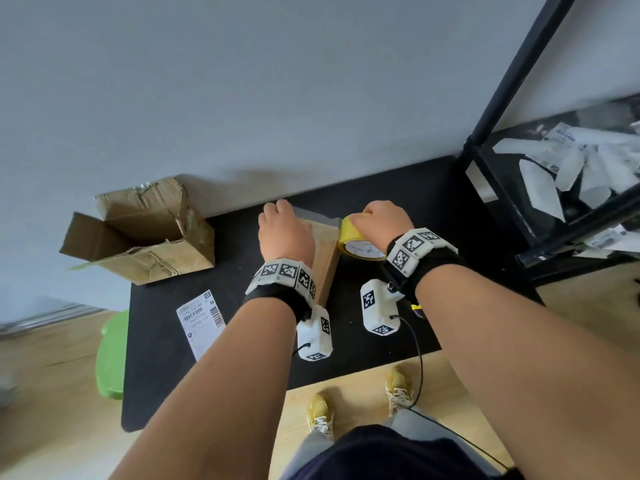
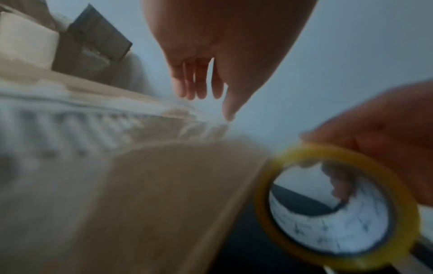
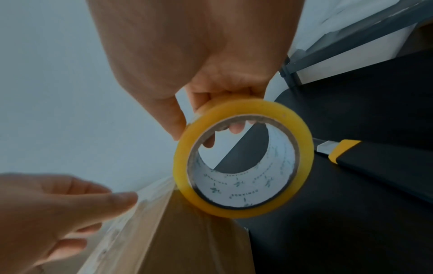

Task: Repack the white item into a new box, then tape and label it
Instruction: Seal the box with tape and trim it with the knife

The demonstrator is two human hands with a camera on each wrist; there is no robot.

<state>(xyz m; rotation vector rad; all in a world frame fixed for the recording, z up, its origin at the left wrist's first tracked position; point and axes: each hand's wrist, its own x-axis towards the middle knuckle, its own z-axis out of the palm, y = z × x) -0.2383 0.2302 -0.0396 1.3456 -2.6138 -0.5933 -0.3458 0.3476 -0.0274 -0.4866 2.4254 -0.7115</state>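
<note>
A closed brown cardboard box (image 1: 327,258) (image 2: 164,194) (image 3: 187,241) stands on the black table (image 1: 207,375). My left hand (image 1: 284,226) (image 2: 211,103) (image 3: 70,204) lies on its top, thumb touching a strip of clear tape (image 3: 150,196) (image 2: 199,126) along the far edge. My right hand (image 1: 381,220) (image 3: 201,111) grips a yellow tape roll (image 1: 360,244) (image 2: 293,157) (image 3: 246,109) at the box's right corner, fingers through the core. The strip runs from the roll onto the box. No white item is visible.
A torn, open old box (image 1: 145,233) sits at the table's far left. A printed label (image 1: 201,320) lies near the front left. A yellow-and-black utility knife (image 3: 351,153) lies right of the box. A black shelf frame (image 1: 502,174) holds white packets; a green stool (image 1: 110,355) stands left.
</note>
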